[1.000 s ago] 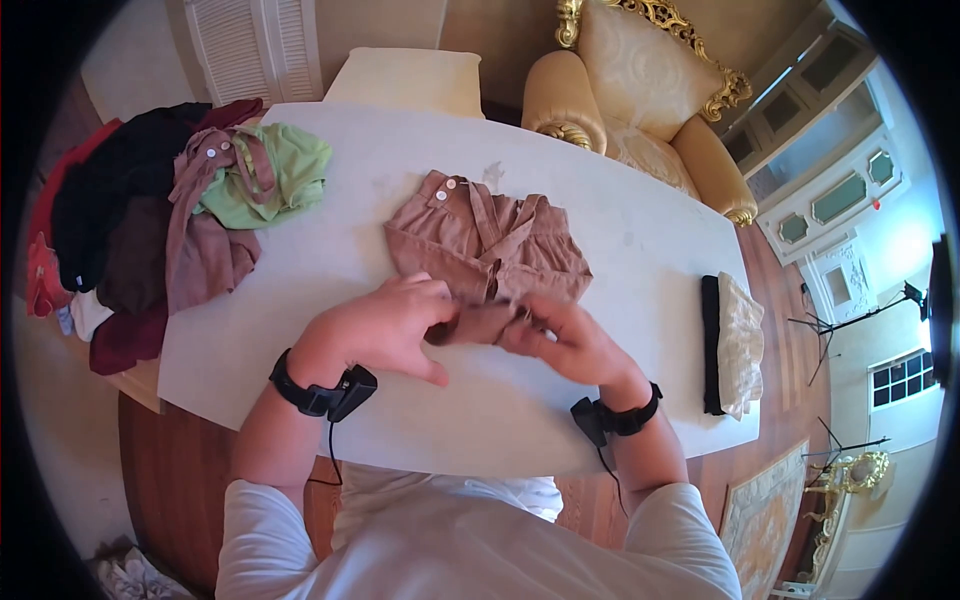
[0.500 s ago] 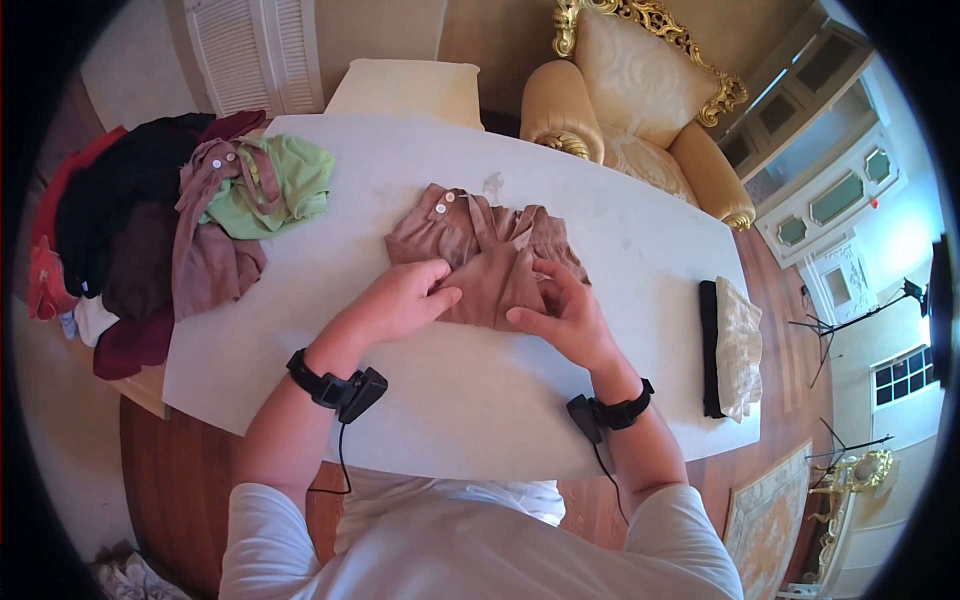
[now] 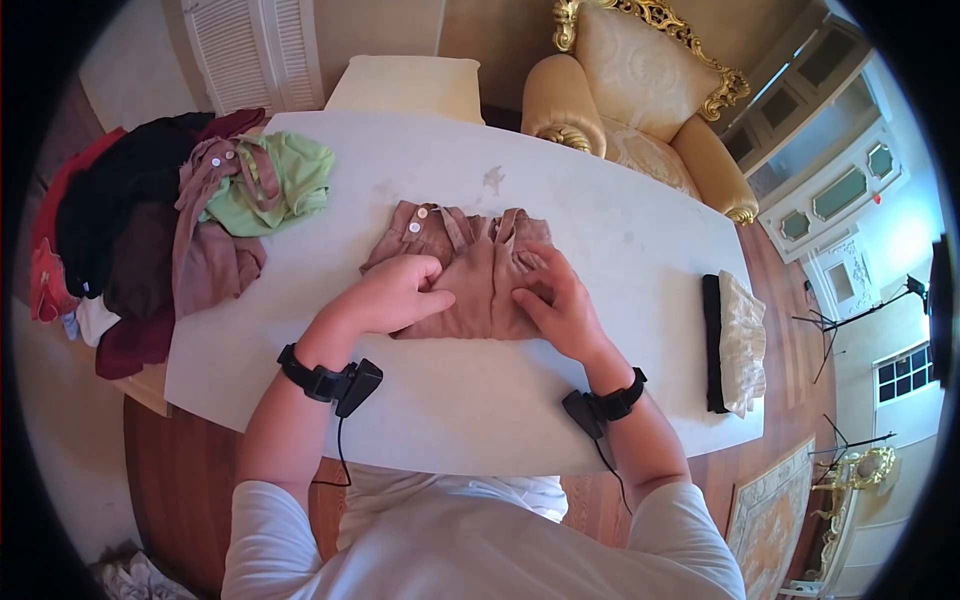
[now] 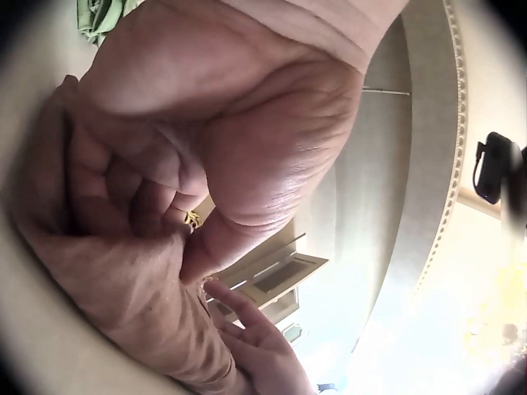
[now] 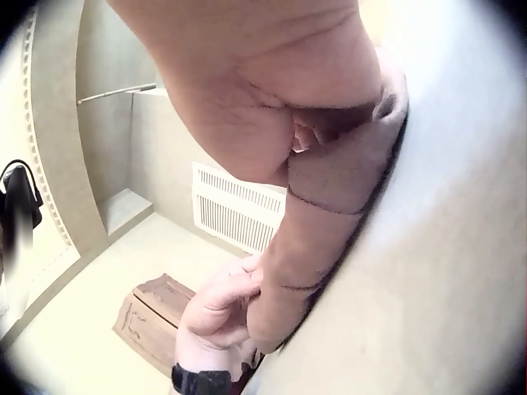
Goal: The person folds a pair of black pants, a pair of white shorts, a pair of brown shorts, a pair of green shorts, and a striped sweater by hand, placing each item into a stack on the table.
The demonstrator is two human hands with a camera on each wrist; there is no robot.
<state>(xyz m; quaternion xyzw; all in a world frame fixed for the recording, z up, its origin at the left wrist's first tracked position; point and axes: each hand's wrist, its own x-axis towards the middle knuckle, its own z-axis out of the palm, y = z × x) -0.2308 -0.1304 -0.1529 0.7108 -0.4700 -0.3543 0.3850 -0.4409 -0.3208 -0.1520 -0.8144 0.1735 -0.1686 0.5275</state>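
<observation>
A folded brown garment [image 3: 465,300], with straps and pale buttons at its top left, lies near the middle of the table [image 3: 460,400]. My left hand [image 3: 390,292] grips its left side; in the left wrist view the left hand [image 4: 222,123] has its fingers curled against the cloth [image 4: 140,296] and its thumb at the fold. At the garment's right side is my right hand [image 3: 565,308]. In the right wrist view the right hand [image 5: 272,90] curls round the rolled-looking cloth edge [image 5: 329,181], its fingertips partly hidden.
A heap of clothes [image 3: 130,230], with a green piece [image 3: 290,180] on its near side, fills the table's left end. Folded black [image 3: 712,345] and cream [image 3: 740,345] pieces lie at the right edge. Beyond the table stand a pale chair [image 3: 405,88] and a gold armchair [image 3: 640,110].
The garment's near part, bunched between the hands earlier, now lies smoother over the rest. The garment has shifted left and slightly nearer, and both hands have moved to its sides.
</observation>
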